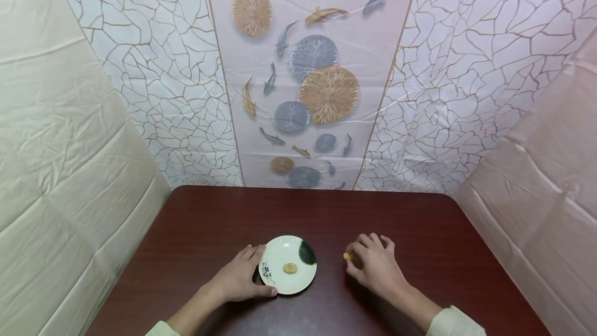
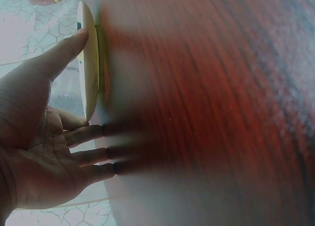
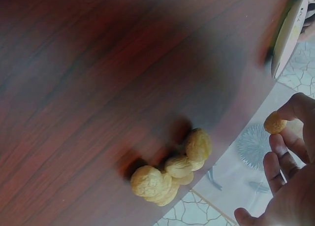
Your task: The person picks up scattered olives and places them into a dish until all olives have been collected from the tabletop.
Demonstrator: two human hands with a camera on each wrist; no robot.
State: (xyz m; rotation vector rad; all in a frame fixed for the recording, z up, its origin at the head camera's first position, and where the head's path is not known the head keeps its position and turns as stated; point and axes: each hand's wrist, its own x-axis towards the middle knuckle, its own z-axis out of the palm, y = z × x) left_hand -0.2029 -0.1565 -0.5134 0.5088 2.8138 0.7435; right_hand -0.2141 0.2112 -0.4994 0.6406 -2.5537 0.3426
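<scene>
from my remote seat i see the left hand [image 1: 241, 275] spread wide, thumb and forefinger touching the rim of the plate [image 1: 281, 252], which sits on the tabletop [image 1: 298, 214] with one oval piece [image 1: 290, 268] on it. the right hand [image 1: 375, 266] pinches a yellowish nugget [image 3: 274, 122], apart from the plate; my wrist feed shows similar lumps [image 3: 146, 181] clustered on the tabletop.

I face a dark red-brown surface [image 1: 233, 217] with rounded far corners. At twelve o'clock I see a pale panel [image 1: 280, 87] printed with fish [image 1: 326, 14] and discs [image 1: 328, 95]; at eleven and one, white gold-veined cloth [image 1: 172, 66]; at nine and three, creased beige drapes [image 1: 56, 170].
</scene>
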